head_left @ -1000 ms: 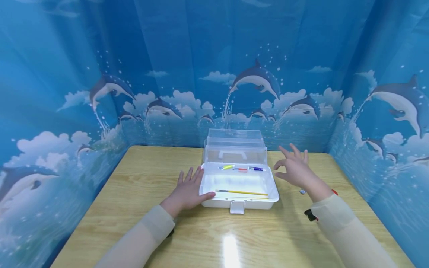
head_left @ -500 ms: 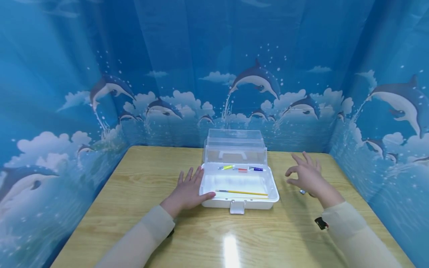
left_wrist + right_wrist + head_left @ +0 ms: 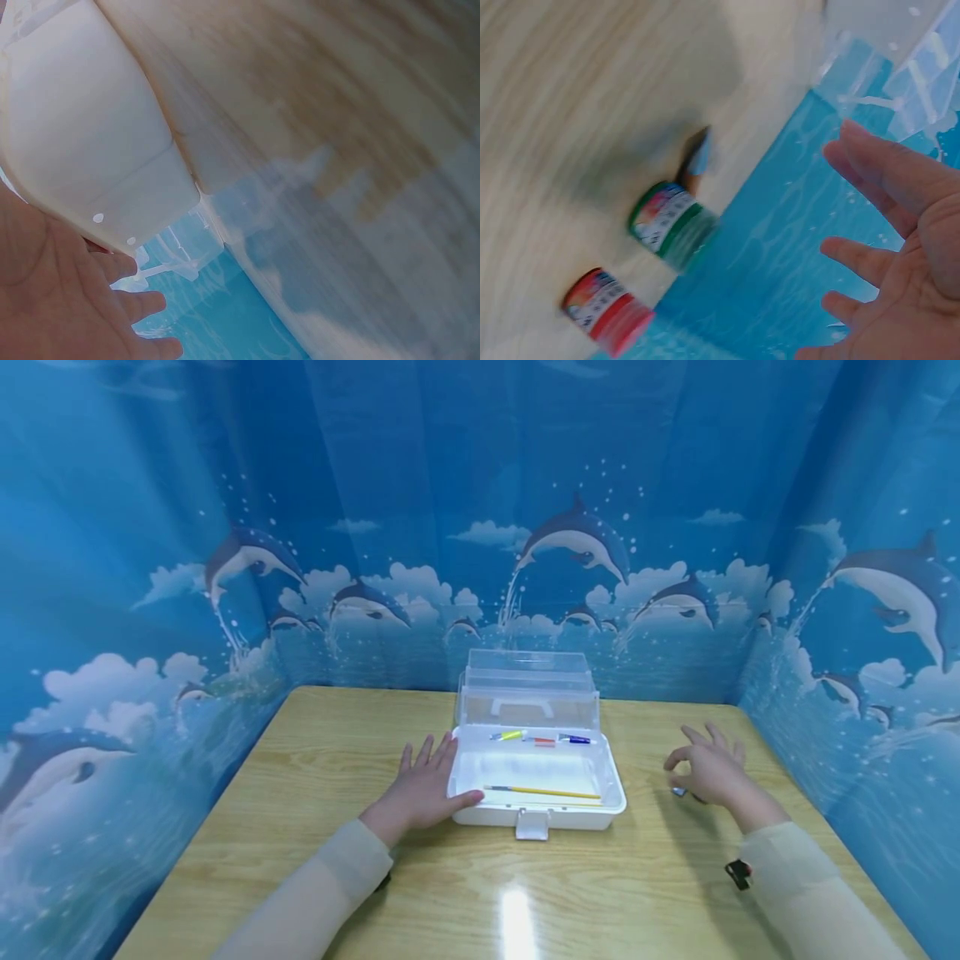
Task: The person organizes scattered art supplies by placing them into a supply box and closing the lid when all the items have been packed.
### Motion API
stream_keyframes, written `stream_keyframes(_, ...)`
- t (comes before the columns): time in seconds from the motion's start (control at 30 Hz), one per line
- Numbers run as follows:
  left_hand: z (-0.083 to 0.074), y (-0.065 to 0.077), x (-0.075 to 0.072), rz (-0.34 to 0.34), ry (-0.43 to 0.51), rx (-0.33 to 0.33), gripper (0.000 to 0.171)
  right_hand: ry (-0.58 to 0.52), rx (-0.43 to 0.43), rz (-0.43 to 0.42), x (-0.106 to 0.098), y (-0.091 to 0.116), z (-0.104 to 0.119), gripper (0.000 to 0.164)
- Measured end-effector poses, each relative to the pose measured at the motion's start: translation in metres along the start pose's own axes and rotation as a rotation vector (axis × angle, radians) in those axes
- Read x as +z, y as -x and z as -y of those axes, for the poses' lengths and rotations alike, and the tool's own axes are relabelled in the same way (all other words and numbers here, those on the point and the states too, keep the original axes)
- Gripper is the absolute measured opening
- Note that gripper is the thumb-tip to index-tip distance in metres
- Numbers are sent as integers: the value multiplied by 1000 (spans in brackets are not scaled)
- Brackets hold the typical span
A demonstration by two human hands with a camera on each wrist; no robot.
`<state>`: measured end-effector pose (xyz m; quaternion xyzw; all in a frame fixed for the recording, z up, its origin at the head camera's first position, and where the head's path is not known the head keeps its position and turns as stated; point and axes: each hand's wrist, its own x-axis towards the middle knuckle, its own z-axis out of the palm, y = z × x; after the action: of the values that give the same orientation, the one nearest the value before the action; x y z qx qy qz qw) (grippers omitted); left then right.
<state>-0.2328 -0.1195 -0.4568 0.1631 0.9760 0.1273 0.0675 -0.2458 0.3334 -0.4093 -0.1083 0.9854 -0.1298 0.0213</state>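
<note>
A white plastic box (image 3: pixel 555 821) stands with its clear lid (image 3: pixel 528 672) raised at the back. My left hand (image 3: pixel 418 793) lies along its left side, fingers straight, thumb over the front left corner. Inside are a yellow tube (image 3: pixel 512 735), an orange-red tube (image 3: pixel 543 742), a dark blue tube (image 3: pixel 576 739) and a yellow-handled paintbrush (image 3: pixel 555 792). Right of the box my right hand (image 3: pixel 711 772) hovers with nothing held, thumb and index finger close together and the others extended. Near it, in the right wrist view, lie a paintbrush (image 3: pixel 697 156), a green-labelled jar (image 3: pixel 669 221) and a red-labelled jar (image 3: pixel 606 309).
A light wooden table (image 3: pixel 337 735) carries everything. Blue dolphin-print curtains (image 3: pixel 420 485) enclose its back and both sides. The front latch (image 3: pixel 532 825) of the box hangs down. A dark strap piece (image 3: pixel 738 874) shows at my right sleeve.
My right hand has moved right and toward me, away from the box and over the small items there. The left hand stays in place on the box.
</note>
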Motion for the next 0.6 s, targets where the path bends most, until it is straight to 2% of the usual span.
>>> stream_keyframes(0.6,1,-1,2,-3,-6,-1,106,-22,62,66,15,-1,-29,23)
